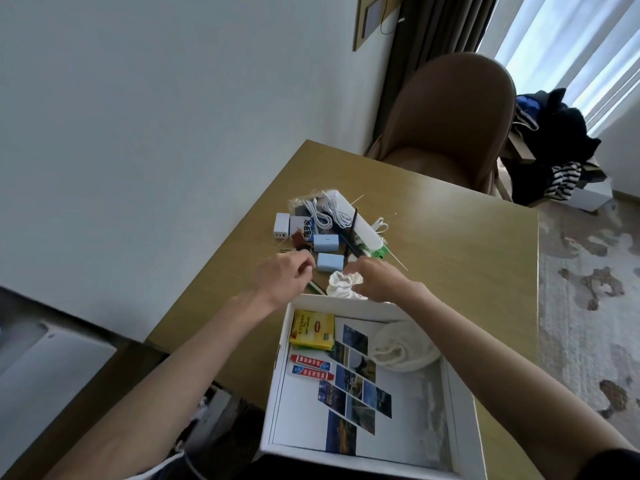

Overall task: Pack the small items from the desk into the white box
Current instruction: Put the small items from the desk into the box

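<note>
White box (277, 403) sits open at the desk (450, 271) edge nearest us, already holding a yellow packet (312, 330), a rolled cloth (401, 348) and two red-and-white tubes (311, 366). We judge the crumpled white cloth (341, 284) beyond its far wall soft, light and best pinched by a fold. Our right hand (375, 278) closes on it; our left hand (289, 277) is curled, its contents indiscernible. Blue chargers (329, 252) look rigid and smooth.

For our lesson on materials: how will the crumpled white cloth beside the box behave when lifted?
The white cloth is bunched in soft folds, so it will probably flop and sag. It looks light and unlikely to roll. The right hand rests on it.
</note>
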A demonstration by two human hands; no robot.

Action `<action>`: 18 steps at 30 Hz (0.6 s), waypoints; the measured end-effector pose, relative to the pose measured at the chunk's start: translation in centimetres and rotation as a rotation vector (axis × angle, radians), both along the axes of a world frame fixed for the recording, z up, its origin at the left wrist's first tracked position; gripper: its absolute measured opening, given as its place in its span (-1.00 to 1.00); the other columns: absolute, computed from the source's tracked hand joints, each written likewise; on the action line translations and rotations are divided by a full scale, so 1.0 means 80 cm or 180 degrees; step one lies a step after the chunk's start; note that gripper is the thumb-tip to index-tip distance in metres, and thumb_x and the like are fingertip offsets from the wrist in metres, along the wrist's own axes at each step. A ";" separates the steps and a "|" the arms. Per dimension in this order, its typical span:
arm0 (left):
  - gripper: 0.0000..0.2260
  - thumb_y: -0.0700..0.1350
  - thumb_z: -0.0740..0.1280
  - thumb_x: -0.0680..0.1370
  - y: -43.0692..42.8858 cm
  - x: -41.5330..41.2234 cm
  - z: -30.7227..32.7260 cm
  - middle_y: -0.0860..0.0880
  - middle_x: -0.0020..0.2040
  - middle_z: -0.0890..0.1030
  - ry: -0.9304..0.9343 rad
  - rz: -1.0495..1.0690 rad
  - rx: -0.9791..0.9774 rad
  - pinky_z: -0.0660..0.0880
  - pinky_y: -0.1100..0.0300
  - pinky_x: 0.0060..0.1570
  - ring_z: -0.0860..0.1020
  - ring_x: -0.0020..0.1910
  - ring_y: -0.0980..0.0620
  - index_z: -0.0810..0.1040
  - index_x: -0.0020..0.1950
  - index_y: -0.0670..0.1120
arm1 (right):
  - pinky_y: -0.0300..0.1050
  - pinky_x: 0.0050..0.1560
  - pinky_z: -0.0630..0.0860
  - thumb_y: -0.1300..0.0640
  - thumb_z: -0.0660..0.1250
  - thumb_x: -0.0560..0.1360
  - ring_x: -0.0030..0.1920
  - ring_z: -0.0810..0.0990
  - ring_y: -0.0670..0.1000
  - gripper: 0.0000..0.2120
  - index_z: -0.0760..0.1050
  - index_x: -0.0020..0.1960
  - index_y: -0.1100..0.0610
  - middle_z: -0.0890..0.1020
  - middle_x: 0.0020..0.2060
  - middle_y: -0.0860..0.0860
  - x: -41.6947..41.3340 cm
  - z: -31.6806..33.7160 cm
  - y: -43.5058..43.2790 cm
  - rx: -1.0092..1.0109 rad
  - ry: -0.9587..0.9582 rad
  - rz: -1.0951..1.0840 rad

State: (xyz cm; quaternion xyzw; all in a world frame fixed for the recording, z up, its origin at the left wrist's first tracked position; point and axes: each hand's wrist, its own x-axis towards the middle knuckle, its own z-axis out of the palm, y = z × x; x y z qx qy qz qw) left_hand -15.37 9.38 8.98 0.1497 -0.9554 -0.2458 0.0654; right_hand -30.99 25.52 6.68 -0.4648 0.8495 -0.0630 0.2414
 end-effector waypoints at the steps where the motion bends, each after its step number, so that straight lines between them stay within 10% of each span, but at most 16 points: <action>1: -0.90 -0.08 0.25 0.58 -0.011 -0.005 -0.009 0.09 -0.19 0.57 -0.0139 0.0088 0.0078 0.21 0.41 -0.50 0.45 -0.40 0.24 0.55 0.03 0.02 | 0.02 0.16 0.52 0.25 0.35 0.50 0.22 0.54 0.09 -0.60 0.51 0.32 0.06 0.55 0.25 0.07 -0.004 -0.008 -0.009 0.0135 0.0048 0.0147; 10: -0.77 -0.03 0.30 0.55 -0.045 -0.051 -0.094 0.06 0.12 0.55 -0.0909 -0.1001 -0.0260 0.54 0.17 -0.04 0.54 0.05 0.08 0.47 0.20 0.05 | -0.04 -0.03 0.60 0.01 0.49 0.39 0.16 0.51 0.07 -0.39 0.37 0.39 -0.07 0.43 0.22 0.07 -0.024 -0.063 -0.041 0.0845 0.0608 0.1291; 18: -0.76 -0.04 0.34 0.51 -0.049 -0.071 -0.136 -0.02 0.06 0.51 -0.0955 -0.1819 -0.1375 0.38 0.18 -0.32 0.51 -0.04 0.00 0.48 0.16 -0.03 | -0.15 0.02 0.53 0.16 0.36 0.50 0.12 0.58 0.04 -0.65 0.52 0.28 0.07 0.59 0.15 0.03 -0.036 -0.054 -0.023 0.0125 0.0346 0.0901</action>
